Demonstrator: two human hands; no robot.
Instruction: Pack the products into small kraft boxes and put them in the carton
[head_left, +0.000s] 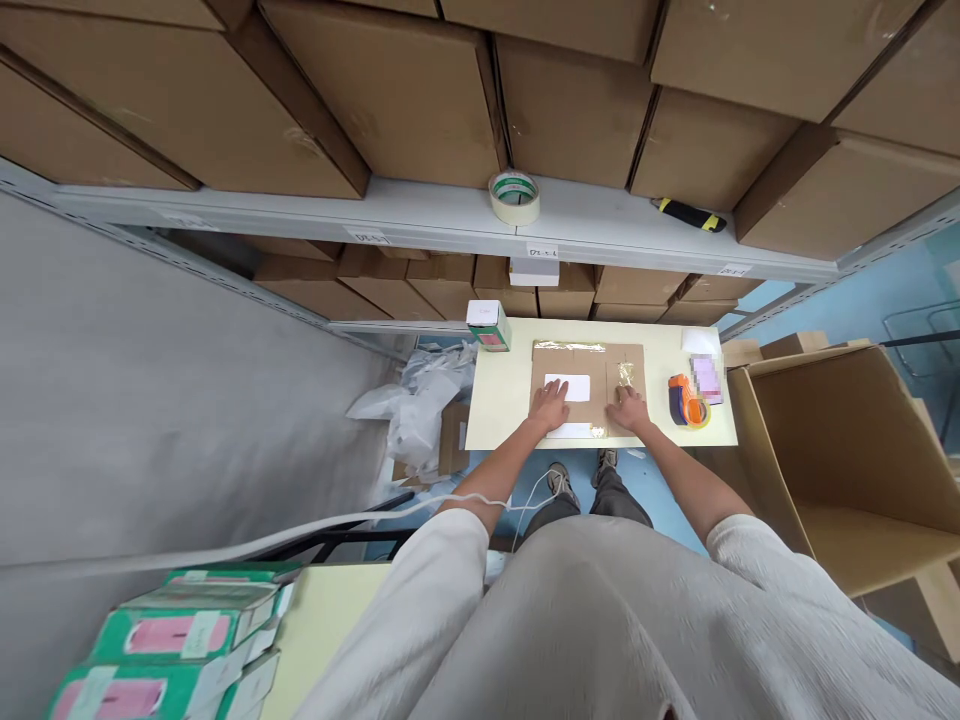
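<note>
A flat piece of brown cardboard (583, 362) lies on the pale yellow table (502, 385), with strips of shiny tape along its back edge and on its right part. My left hand (550, 404) rests on it with fingers spread, touching the left end of a white label (576, 388). Another white strip (571, 431) lies near the cardboard's front edge. On the right part of the cardboard, just below a patch of tape (625, 374), my right hand (628, 408) lies with its fingers apart. Neither hand holds anything.
An orange tape dispenser (681, 400) and a pink-purple packet (706, 378) lie at the table's right. A green-white box (489, 325) stands back left. The shelf holds a tape roll (514, 198) and a black-yellow cutter (690, 214). A large open carton (847, 450) stands right.
</note>
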